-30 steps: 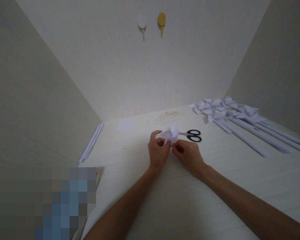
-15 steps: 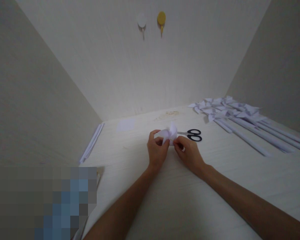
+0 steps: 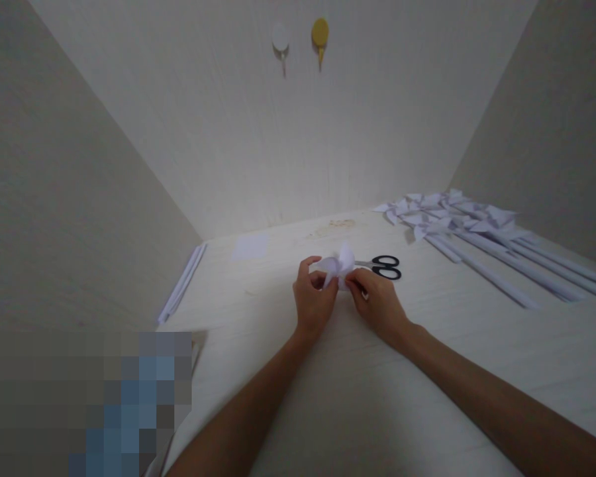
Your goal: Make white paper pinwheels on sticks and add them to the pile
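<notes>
A white paper pinwheel [image 3: 345, 257] with curled blades is between my two hands, just above the table. My left hand [image 3: 314, 295] grips its left side, the thumb pressed near the centre. The fingertips of my right hand [image 3: 377, 298] pinch the lower right edge of the same paper. Scissors [image 3: 386, 267] with black handles lie right behind my right hand, their blades pointing left and partly hidden by the paper. My fingers cover some of the folds, so I cannot make out the middle clearly.
Several finished paper pinwheels [image 3: 427, 222] on rolled paper sticks [image 3: 491, 278] are piled at the right. A square paper sheet [image 3: 249, 246] lies at the back left, with rolled paper sticks [image 3: 183, 285] along the left wall. Two hooks [image 3: 320, 33] hang on the back wall.
The paper's upper blade has tipped slightly to the right. Both hands keep nearly the same place and hold; the view has shifted very little.
</notes>
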A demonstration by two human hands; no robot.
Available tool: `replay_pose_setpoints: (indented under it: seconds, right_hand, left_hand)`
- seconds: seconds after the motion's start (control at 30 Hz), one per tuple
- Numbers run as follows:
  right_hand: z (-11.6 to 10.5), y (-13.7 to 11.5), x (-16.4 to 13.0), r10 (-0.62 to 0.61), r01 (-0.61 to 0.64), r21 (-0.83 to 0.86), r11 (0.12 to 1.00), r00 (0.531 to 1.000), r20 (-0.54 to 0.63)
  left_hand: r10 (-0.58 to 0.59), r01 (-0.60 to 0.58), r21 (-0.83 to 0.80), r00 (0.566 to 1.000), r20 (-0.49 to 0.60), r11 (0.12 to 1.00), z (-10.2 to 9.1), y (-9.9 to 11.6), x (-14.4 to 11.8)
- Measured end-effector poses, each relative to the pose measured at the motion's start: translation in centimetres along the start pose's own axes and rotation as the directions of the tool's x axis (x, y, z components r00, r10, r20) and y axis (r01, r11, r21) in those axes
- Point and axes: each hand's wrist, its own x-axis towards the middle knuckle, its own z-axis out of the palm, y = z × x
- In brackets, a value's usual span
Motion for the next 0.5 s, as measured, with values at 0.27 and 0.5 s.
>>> replay_pose_setpoints:
  seconds: [0.27, 0.5]
  right_hand:
    - [-0.05, 0.40, 0.23, -0.001, 0.003, -0.044, 0.999, 0.999, 0.051]
    - [-0.17, 0.48, 0.19, -0.024, 0.027, -0.054, 0.998, 0.998, 0.060]
  left_hand:
    - [0.002, -0.002, -0.008, 1.000, 0.012, 1.000, -0.03, 0.10, -0.04]
    - [-0.008, 0.008, -0.012, 1.000, 0.008, 1.000, -0.01, 0.09, -0.04]
